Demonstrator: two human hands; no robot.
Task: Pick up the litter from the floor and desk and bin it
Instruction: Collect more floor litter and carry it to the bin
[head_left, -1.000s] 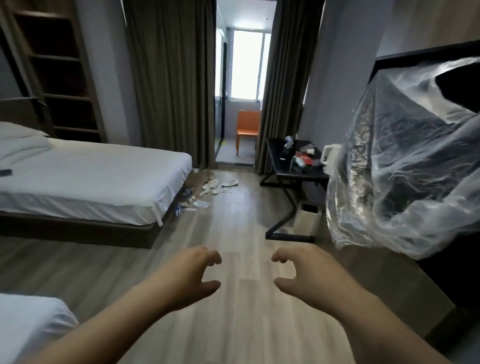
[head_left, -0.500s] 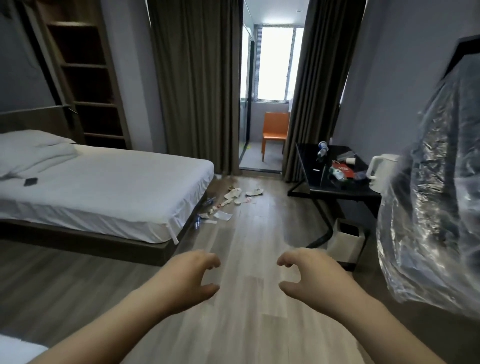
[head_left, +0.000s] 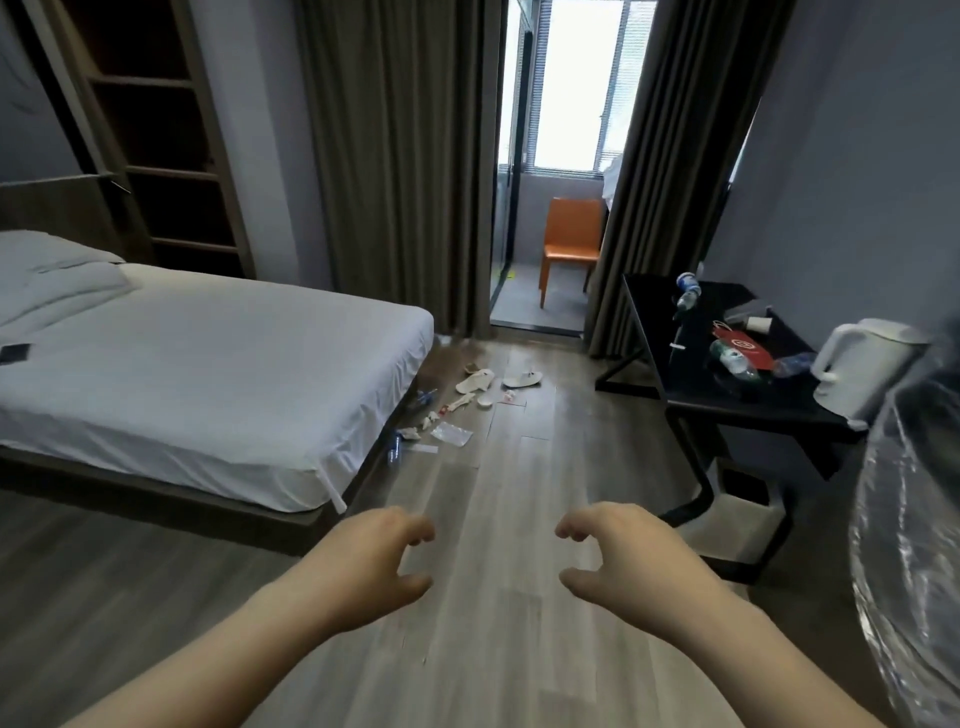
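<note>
Hovering above the floor (head_left: 519, 649), the left hand (head_left: 374, 561) and the right hand (head_left: 623, 556) hold nothing, fingers loosely curled. Beside the bed (head_left: 208, 374) lies floor litter (head_left: 457, 410); bench litter (head_left: 737, 353) sits on the bench (head_left: 691, 384), the bin (head_left: 737, 499) beneath it.

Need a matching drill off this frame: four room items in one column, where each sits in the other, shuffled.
Items:
1. white kettle
2. bin
3. orange chair
4. dark flat device

Places:
A. on the bed
B. past the curtains, near the window
C. on the desk
D. on the floor under the desk

Pairs: 1-C, 2-D, 3-B, 4-A
</note>
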